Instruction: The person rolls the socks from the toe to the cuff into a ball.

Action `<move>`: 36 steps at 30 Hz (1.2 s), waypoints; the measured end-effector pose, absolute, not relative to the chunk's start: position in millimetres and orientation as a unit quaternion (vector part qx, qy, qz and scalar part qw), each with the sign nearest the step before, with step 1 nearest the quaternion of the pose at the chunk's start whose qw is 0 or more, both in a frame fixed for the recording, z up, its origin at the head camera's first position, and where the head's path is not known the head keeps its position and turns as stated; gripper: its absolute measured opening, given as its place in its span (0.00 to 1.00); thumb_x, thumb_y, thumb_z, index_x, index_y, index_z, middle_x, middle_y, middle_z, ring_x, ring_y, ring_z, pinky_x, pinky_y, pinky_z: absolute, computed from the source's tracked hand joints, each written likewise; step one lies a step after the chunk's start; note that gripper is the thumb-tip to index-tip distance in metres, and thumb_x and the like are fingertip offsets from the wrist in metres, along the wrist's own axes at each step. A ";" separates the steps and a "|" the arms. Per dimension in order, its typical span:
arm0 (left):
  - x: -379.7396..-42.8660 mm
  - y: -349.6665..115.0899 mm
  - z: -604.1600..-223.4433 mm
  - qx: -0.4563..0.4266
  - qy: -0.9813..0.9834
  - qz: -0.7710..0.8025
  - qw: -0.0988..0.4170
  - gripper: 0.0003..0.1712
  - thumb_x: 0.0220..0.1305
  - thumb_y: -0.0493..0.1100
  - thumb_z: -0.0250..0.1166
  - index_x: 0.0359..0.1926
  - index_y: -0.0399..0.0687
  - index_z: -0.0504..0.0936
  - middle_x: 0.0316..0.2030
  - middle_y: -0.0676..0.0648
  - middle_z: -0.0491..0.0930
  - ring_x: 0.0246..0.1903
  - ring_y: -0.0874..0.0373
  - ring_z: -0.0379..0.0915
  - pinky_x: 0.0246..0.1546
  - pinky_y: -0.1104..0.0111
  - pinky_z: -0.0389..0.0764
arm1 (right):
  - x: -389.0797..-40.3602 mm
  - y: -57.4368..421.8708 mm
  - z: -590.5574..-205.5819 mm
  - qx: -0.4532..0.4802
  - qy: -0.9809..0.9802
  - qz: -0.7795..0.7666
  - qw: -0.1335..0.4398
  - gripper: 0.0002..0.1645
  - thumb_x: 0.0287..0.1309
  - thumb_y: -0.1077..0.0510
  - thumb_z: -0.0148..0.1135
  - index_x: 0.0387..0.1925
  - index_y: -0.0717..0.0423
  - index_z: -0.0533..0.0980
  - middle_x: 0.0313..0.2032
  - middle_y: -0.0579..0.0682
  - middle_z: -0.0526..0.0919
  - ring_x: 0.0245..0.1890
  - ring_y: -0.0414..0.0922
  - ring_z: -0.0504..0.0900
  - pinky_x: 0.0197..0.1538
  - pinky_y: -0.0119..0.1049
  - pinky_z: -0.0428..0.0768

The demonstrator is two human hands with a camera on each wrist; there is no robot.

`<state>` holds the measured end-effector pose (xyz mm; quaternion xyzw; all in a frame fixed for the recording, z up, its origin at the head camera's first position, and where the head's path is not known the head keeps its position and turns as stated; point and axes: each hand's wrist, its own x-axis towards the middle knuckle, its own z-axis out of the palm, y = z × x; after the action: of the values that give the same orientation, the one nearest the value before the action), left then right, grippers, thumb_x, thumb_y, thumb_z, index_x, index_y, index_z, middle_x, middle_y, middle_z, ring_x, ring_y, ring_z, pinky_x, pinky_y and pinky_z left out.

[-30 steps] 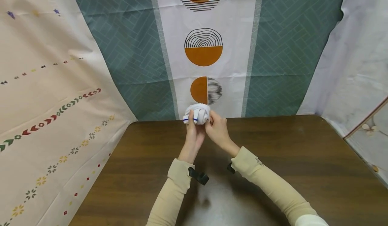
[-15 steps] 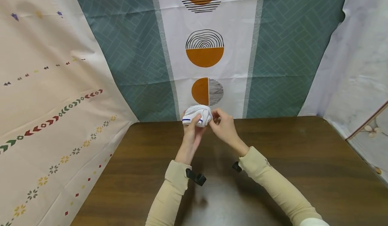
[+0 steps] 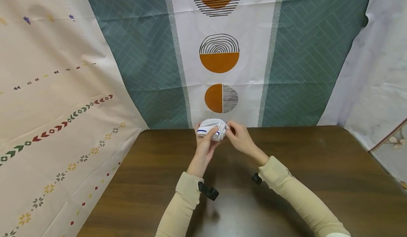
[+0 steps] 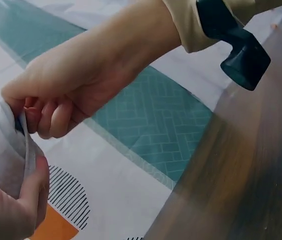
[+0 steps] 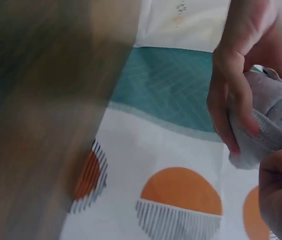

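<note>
A rolled white sock bundle (image 3: 212, 127) with a thin blue stripe is held just above the far edge of the brown table (image 3: 318, 166). My left hand (image 3: 206, 142) grips it from below and the left, thumb across its front. My right hand (image 3: 239, 136) pinches the bundle's right end with curled fingers. In the left wrist view the right hand (image 4: 66, 95) pulls a fold of the sock (image 4: 3, 155) while the left thumb (image 4: 23, 200) presses it. In the right wrist view the left hand (image 5: 241, 85) wraps the ribbed sock (image 5: 273, 122).
Patterned cloth backdrops hang behind and to both sides: teal and white with orange half-circles (image 3: 219, 60) behind, beige with small motifs (image 3: 57, 124) on the left. Black wrist mounts (image 3: 208, 191) sit on both beige sleeves. Bare tabletop lies to the left and right of the arms.
The right hand has shifted from beside the bundle to pinching its right end. The bundle has sunk slightly toward the table edge and turned flatter. The head view has tilted a little.
</note>
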<state>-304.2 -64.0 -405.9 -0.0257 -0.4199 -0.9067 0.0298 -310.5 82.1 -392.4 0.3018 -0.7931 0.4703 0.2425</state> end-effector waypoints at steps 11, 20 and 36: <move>-308.2 -51.8 -406.4 0.002 -0.498 -0.859 0.120 0.37 0.55 0.30 0.65 0.59 0.59 0.56 0.51 0.44 0.66 0.33 0.55 0.75 0.21 0.69 0.79 | -297.1 84.1 -401.5 0.351 -0.805 0.297 0.375 0.06 0.53 0.68 0.56 0.27 0.58 0.68 0.21 0.46 0.66 0.22 0.38 0.64 0.25 0.28 0.66; -307.1 -62.0 -407.1 -0.121 -0.599 -0.771 0.181 0.42 0.52 0.30 0.68 0.63 0.50 0.54 0.55 0.44 0.64 0.44 0.54 0.70 0.37 0.72 0.79 | -294.5 91.5 -386.0 0.297 -0.838 0.345 0.300 0.06 0.60 0.61 0.58 0.37 0.60 0.72 0.26 0.50 0.74 0.25 0.43 0.71 0.29 0.33 0.73; -292.8 -67.2 -410.4 -0.141 -0.805 -0.497 0.290 0.39 0.44 0.44 0.77 0.56 0.56 0.66 0.47 0.43 0.79 0.41 0.50 0.78 0.40 0.58 0.79 | -306.9 98.7 -376.8 0.367 -0.906 0.140 0.156 0.08 0.59 0.62 0.58 0.24 0.58 0.72 0.16 0.47 0.70 0.16 0.41 0.67 0.22 0.34 0.69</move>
<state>-292.8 -67.2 -410.4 -0.1413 -0.8053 -0.4973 0.2903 -306.9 98.7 -376.8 0.3670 -0.9063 0.1404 0.1556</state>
